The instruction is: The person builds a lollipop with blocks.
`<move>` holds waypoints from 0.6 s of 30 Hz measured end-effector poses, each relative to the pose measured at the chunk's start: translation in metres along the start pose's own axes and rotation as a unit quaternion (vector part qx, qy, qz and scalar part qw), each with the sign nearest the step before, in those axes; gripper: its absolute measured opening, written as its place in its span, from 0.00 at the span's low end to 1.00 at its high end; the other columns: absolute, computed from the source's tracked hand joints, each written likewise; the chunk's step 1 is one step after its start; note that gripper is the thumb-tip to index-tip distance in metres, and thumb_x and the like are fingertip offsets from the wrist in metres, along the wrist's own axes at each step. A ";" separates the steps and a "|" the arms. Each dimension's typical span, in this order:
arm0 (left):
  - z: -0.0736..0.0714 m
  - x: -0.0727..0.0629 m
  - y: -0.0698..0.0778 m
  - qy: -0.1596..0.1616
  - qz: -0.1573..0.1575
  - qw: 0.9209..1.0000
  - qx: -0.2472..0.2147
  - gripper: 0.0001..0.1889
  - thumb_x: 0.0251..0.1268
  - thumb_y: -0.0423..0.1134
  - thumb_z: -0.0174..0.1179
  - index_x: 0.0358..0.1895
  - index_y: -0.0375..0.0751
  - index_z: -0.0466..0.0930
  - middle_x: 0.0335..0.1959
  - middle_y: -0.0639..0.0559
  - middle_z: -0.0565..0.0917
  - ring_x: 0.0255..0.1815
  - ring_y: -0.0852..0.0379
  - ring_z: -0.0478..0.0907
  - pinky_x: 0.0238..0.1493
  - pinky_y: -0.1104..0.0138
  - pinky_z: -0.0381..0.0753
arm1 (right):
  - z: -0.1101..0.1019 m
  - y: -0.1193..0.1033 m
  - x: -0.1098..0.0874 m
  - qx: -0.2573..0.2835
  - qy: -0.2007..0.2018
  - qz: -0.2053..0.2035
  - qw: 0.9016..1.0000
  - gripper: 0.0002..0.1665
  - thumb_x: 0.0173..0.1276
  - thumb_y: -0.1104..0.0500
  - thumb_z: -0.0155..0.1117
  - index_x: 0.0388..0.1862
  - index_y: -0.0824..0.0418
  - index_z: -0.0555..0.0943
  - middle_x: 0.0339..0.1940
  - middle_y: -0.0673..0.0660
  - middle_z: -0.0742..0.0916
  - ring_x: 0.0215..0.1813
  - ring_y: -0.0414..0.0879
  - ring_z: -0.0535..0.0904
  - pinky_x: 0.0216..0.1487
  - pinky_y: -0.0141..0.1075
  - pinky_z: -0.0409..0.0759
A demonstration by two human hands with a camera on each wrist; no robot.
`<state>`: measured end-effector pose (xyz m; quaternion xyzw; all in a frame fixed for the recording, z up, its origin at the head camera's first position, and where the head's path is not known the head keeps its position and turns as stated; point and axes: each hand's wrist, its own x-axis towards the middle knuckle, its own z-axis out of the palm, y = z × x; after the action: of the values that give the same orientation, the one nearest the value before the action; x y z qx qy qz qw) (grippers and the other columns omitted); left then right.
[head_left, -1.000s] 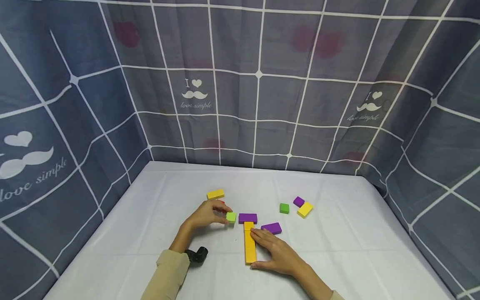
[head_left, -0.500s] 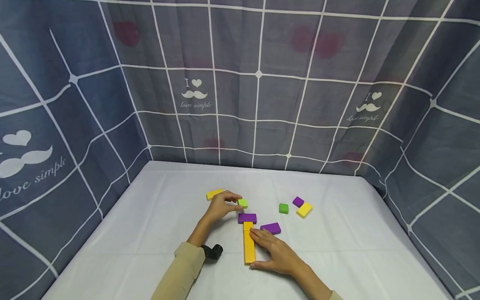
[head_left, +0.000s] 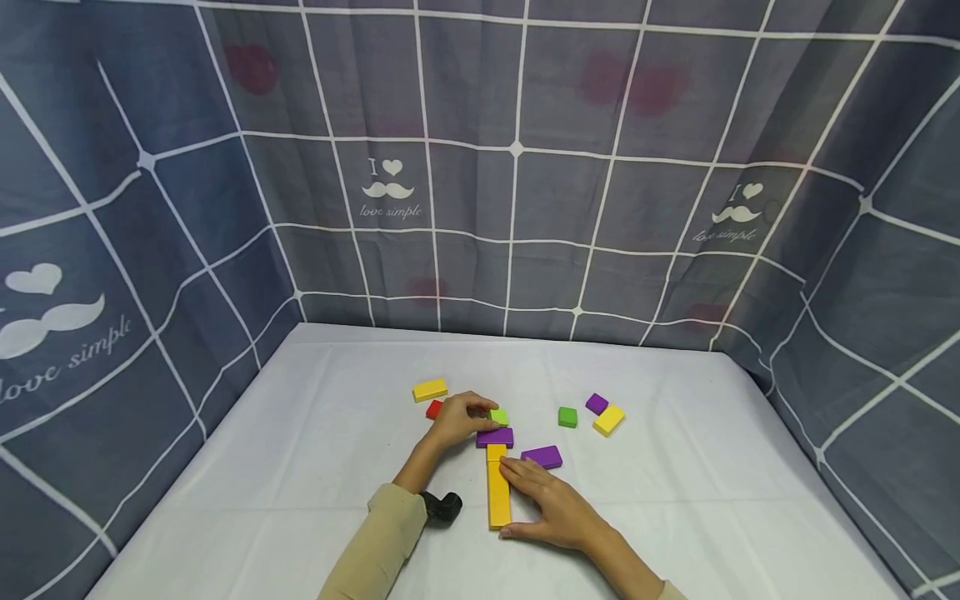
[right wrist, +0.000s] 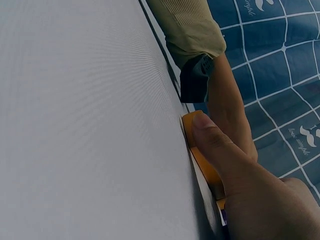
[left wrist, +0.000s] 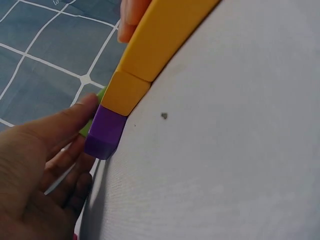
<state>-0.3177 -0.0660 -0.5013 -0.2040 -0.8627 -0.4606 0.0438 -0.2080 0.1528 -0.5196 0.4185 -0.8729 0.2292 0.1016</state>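
Observation:
In the head view my left hand (head_left: pixel 456 421) pinches a lime green block (head_left: pixel 499 417) between thumb and fingers, at the far side of a purple block (head_left: pixel 495 438). The left wrist view shows the green mostly hidden behind the thumb and the purple block. A small yellow block (head_left: pixel 497 452) and a long yellow block (head_left: pixel 498 500) run in line from the purple one toward me. Resting along the right side of the long block is my right hand (head_left: pixel 553 505), fingers extended, thumb touching its near end. Right of this row lies another purple block (head_left: pixel 543 457).
At the back left are a yellow block (head_left: pixel 430 390) and a partly covered red block (head_left: pixel 434 409). To the right lie a green block (head_left: pixel 567 417), a small purple block (head_left: pixel 597 403) and a yellow block (head_left: pixel 609 420). A checked curtain (head_left: pixel 465 275) surrounds the white table (head_left: pixel 675 500).
My left hand has carried the lime green block rightward and away, then down toward the far side of the purple block. The red block shows again. The right hand has stayed in place.

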 end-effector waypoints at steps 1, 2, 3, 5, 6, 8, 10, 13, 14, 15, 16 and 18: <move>0.000 0.000 0.000 -0.003 -0.003 1.000 0.001 0.15 0.48 0.40 0.71 0.41 0.41 0.85 0.34 0.53 0.82 0.35 0.57 0.77 0.41 0.67 0.79 | 0.000 0.000 0.000 0.000 -0.002 0.002 1.000 0.49 0.53 0.31 0.61 0.67 0.58 0.66 0.69 0.52 0.67 0.67 0.51 0.63 0.64 0.46 0.64; 0.000 -0.001 0.001 -0.005 -0.008 1.000 0.003 0.15 0.48 0.40 0.71 0.41 0.42 0.85 0.34 0.53 0.82 0.36 0.58 0.76 0.42 0.67 0.79 | 0.000 0.000 0.000 0.000 -0.002 0.003 1.000 0.49 0.53 0.31 0.61 0.67 0.58 0.66 0.69 0.52 0.67 0.67 0.51 0.63 0.64 0.46 0.64; 0.000 -0.001 0.001 -0.008 -0.012 1.000 0.005 0.15 0.48 0.40 0.70 0.41 0.42 0.85 0.34 0.53 0.82 0.36 0.58 0.76 0.43 0.66 0.79 | 0.000 0.000 0.000 0.001 -0.004 0.004 1.000 0.49 0.53 0.31 0.61 0.68 0.58 0.66 0.69 0.52 0.67 0.68 0.51 0.63 0.64 0.46 0.64; 0.000 -0.001 0.001 -0.013 -0.017 1.000 0.009 0.15 0.49 0.41 0.70 0.42 0.42 0.85 0.35 0.53 0.82 0.37 0.58 0.76 0.44 0.65 0.79 | 0.000 0.001 0.000 0.000 -0.005 0.005 1.000 0.49 0.54 0.31 0.60 0.68 0.58 0.66 0.69 0.51 0.67 0.68 0.51 0.63 0.64 0.47 0.64; 0.000 -0.002 0.001 -0.016 -0.017 1.000 0.010 0.15 0.49 0.41 0.70 0.42 0.42 0.84 0.36 0.53 0.82 0.37 0.57 0.76 0.44 0.65 0.79 | 0.000 0.000 0.000 0.000 -0.005 0.005 1.000 0.49 0.54 0.31 0.60 0.68 0.58 0.66 0.69 0.51 0.67 0.68 0.51 0.63 0.64 0.47 0.64; 0.000 -0.002 0.001 -0.023 -0.017 0.999 0.014 0.16 0.50 0.41 0.70 0.43 0.42 0.84 0.36 0.53 0.82 0.37 0.57 0.76 0.45 0.65 0.78 | 0.000 0.000 0.000 0.000 -0.005 0.005 1.000 0.49 0.54 0.31 0.60 0.68 0.58 0.66 0.69 0.51 0.67 0.67 0.52 0.63 0.63 0.47 0.65; 0.000 -0.002 0.000 -0.029 -0.018 0.999 0.013 0.16 0.50 0.42 0.70 0.43 0.42 0.84 0.37 0.53 0.82 0.38 0.57 0.76 0.45 0.65 0.78 | 0.000 0.000 -0.001 0.000 -0.004 0.004 1.000 0.49 0.54 0.31 0.60 0.68 0.58 0.65 0.69 0.51 0.67 0.67 0.52 0.63 0.63 0.48 0.65; 0.000 -0.002 0.000 -0.035 -0.019 0.999 0.010 0.15 0.51 0.42 0.69 0.44 0.43 0.84 0.38 0.54 0.82 0.40 0.58 0.77 0.47 0.66 0.78 | 0.000 0.000 0.000 -0.003 -0.005 0.003 1.000 0.49 0.54 0.31 0.60 0.68 0.58 0.65 0.69 0.51 0.67 0.67 0.52 0.63 0.62 0.48 0.66; 0.000 -0.002 0.000 -0.035 -0.017 0.999 0.009 0.15 0.52 0.42 0.69 0.44 0.42 0.84 0.38 0.53 0.82 0.41 0.57 0.77 0.47 0.65 0.78 | 0.000 0.000 0.000 -0.004 -0.007 0.004 1.000 0.49 0.54 0.31 0.60 0.68 0.58 0.65 0.69 0.51 0.67 0.67 0.52 0.63 0.63 0.48 0.66; 0.000 -0.002 0.000 -0.037 -0.017 0.999 0.007 0.15 0.52 0.41 0.68 0.45 0.42 0.84 0.38 0.53 0.82 0.41 0.57 0.77 0.48 0.65 0.78 | 0.000 0.000 0.000 -0.005 -0.009 0.005 1.000 0.49 0.55 0.31 0.59 0.69 0.57 0.64 0.69 0.51 0.67 0.67 0.52 0.63 0.63 0.48 0.66; 0.000 -0.002 0.000 -0.038 -0.014 0.999 0.008 0.15 0.53 0.42 0.68 0.45 0.42 0.84 0.39 0.53 0.82 0.41 0.57 0.77 0.48 0.64 0.78 | 0.000 0.000 0.000 -0.007 -0.011 0.006 1.000 0.49 0.55 0.31 0.59 0.69 0.57 0.64 0.69 0.51 0.66 0.67 0.52 0.63 0.63 0.48 0.66; 0.000 -0.002 0.000 -0.042 -0.010 0.999 0.010 0.16 0.54 0.42 0.67 0.46 0.42 0.83 0.39 0.53 0.82 0.42 0.56 0.77 0.49 0.63 0.77 | 0.000 -0.001 0.000 -0.009 -0.015 0.009 1.000 0.49 0.55 0.30 0.58 0.69 0.57 0.64 0.70 0.51 0.66 0.67 0.52 0.63 0.62 0.48 0.66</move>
<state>-0.3155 -0.0667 -0.5024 -0.2139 -0.8705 -0.4433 0.0043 -0.2076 0.1522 -0.5193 0.4131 -0.8801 0.2157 0.0906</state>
